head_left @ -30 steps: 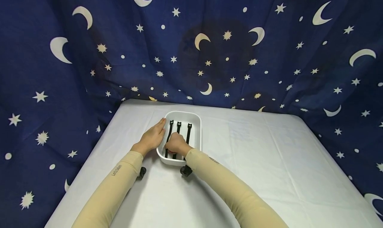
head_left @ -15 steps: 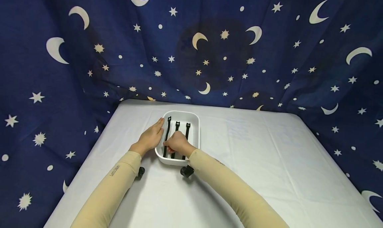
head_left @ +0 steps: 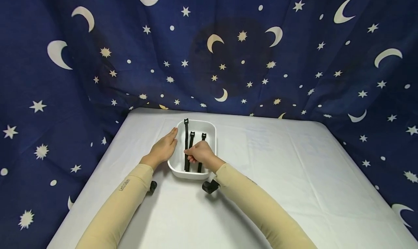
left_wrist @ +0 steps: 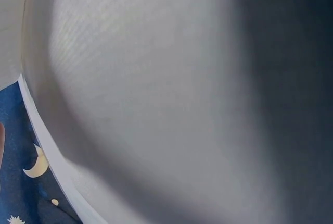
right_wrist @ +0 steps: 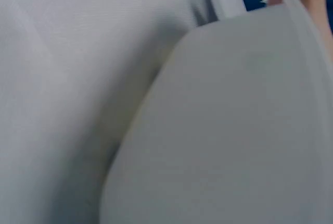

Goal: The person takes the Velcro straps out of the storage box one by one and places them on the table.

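A white rectangular tray (head_left: 214, 133) holds three black hook-and-loop cable ties with slotted heads. My right hand (head_left: 201, 152) pinches the leftmost cable tie (head_left: 187, 134) between thumb and fingers; its head reaches over the tray's far rim. The middle cable tie (head_left: 191, 137) lies right beside it. Further right is another cable tie (head_left: 204, 137), partly covered by the right hand. My left hand (head_left: 163, 148) rests along the tray's left side, fingers straight. In the right wrist view, the tray's outer wall (right_wrist: 218, 120) fills much of the picture, with part of a hand at the top right.
White cloth covers the table (head_left: 287, 169), which extends far to the right of the tray. A dark blue curtain (head_left: 241, 53) with moons and stars hangs behind it. Dark wrist-worn cameras (head_left: 210, 186) sit under the forearms.
The right hand has risen and moved slightly right, drawing the leftmost cable tie up and toward the middle one. Its head has shifted past the far rim. The left hand stays at the tray's side.
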Demonstrator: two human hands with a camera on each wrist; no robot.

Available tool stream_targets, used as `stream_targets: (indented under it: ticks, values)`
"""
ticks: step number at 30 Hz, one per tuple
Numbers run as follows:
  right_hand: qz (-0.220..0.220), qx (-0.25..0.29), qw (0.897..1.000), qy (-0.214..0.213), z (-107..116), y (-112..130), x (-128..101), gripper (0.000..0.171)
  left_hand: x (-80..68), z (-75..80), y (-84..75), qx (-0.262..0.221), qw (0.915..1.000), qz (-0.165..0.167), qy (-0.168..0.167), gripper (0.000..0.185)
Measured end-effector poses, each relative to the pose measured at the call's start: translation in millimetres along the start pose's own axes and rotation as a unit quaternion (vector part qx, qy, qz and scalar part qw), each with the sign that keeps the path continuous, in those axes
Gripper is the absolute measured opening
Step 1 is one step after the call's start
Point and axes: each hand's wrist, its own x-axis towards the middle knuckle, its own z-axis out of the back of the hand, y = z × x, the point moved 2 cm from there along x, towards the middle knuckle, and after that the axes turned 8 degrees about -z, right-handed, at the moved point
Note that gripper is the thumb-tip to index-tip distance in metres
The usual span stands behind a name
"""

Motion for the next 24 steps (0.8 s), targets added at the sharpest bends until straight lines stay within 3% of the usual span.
stream_targets:
  ticks: [13, 24]
  values:
    - [0.004, 0.060, 0.998, 0.011, 36.6, 16.3, -14.3, 0.018, 0.6, -2.7, 0.5, 0.004, 1.0000, -0.002, -0.002, 0.055]
    - [-0.015, 0.085, 0.996, -0.012, 86.3, 12.6, -21.7, 0.019, -0.4, -1.1, -3.4, 0.004, 0.9999, 0.012, 0.006, 0.055]
